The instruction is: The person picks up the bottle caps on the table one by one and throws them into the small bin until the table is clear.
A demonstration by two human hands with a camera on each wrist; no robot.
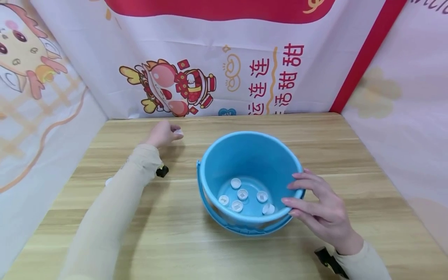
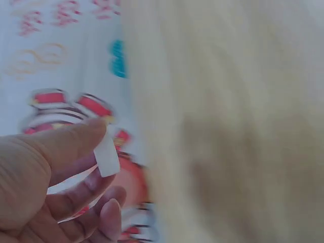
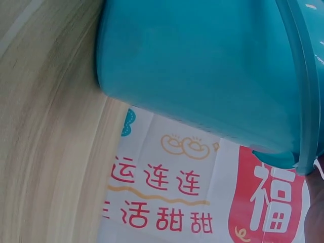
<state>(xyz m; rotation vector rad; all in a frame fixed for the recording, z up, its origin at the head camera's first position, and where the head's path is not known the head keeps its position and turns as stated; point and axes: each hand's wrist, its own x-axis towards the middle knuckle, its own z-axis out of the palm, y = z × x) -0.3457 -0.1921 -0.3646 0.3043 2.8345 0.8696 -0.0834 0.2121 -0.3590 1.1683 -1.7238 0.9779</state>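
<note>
My left hand (image 1: 161, 134) is over the far left of the table, pinching a white bottle cap (image 1: 178, 132) between thumb and fingers. In the left wrist view this cap (image 2: 107, 157) shows edge-on at the thumb tip. A blue bucket (image 1: 249, 157) stands upright at the middle of the table. My right hand (image 1: 323, 210) grips its right rim, with fingertips over the edge. Several white caps (image 1: 242, 194) lie spread on the bucket floor. The bucket's outer wall (image 3: 202, 66) fills much of the right wrist view.
Another white piece (image 1: 108, 181) lies on the wooden table (image 1: 168, 233), partly hidden behind my left forearm. The bucket's handle (image 1: 210, 208) hangs down along its near left side. Printed cloth (image 1: 196, 35) hangs behind the table and on both sides.
</note>
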